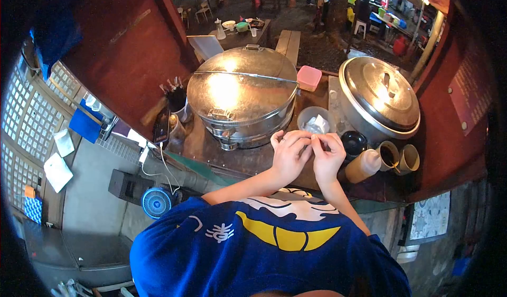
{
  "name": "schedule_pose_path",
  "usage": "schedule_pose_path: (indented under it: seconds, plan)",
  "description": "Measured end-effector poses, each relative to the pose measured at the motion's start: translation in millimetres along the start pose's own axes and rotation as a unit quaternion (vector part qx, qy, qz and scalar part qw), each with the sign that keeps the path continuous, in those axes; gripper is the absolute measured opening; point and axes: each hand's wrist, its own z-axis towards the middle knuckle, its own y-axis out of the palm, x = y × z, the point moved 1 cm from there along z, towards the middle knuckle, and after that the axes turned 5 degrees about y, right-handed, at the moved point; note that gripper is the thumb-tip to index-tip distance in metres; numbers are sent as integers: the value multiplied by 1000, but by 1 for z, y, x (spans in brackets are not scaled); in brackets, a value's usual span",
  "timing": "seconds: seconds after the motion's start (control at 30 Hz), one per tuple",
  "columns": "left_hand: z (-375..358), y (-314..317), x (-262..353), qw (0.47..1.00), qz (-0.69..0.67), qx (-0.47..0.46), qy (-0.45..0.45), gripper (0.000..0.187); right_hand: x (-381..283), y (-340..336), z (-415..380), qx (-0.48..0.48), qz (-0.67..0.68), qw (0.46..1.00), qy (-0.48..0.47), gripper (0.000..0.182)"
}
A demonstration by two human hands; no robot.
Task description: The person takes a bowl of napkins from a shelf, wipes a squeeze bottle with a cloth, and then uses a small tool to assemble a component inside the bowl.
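Near the counter's front edge, my left hand (290,155) and my right hand (327,157) meet at the fingertips. Both have bent fingers pressed together in a pinch; anything between them is too small or hidden to make out. Just beyond them stands a clear round tub (312,119) with crumpled white plastic (317,124) inside. A black bowl (354,142) is right of my right hand, beside a squeeze bottle (363,166) of light brown sauce. The large round steel steamer (242,91), its lid closed, lies to the left.
A lidded steel pot (381,93) stands at the right, with two cups, one cup (388,155) holding dark liquid and another cup (409,159). A pink container (309,78) sits behind. A phone (161,128) and cable are left; a blue fan (157,202) is lower left.
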Motion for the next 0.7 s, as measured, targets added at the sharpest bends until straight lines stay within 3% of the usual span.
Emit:
schedule_pose_path:
  seconds: [0.13, 0.2, 0.27, 0.33, 0.4, 0.47, 0.5, 0.6, 0.7]
  plan:
    - [4, -6, 2, 999, 5, -34, -5, 12, 6, -7, 3, -35, 22, 999, -7, 4]
    - [8, -9, 2, 995, -37, -78, -43, 10, 12, -12, 5, -58, 57, 997, 17, 4]
    - [11, -10, -1, 983, -88, -131, -93, 12, 24, -16, 8, -72, 58, 996, -16, 5]
    - [15, 0, -26, 884, -362, -196, -220, 19, 30, -29, 12, -134, 21, 991, -1, 7]
    - [21, -1, -35, 875, -360, -238, -219, 22, 42, -34, 12, -181, 52, 981, 42, 9]
    - [22, -1, -41, 806, -420, -282, -306, 22, 48, -36, 10, -195, 72, 978, 26, 9]
    - [21, 1, -45, 811, -404, -304, -294, 25, 48, -37, 8, -203, 74, 976, 36, 9]
    - [23, 1, -49, 754, -418, -341, -374, 27, 48, -39, 6, -229, 80, 969, 51, 8]
    - [20, 5, -54, 755, -403, -364, -367, 24, 56, -41, 4, -251, 71, 964, 59, 8]
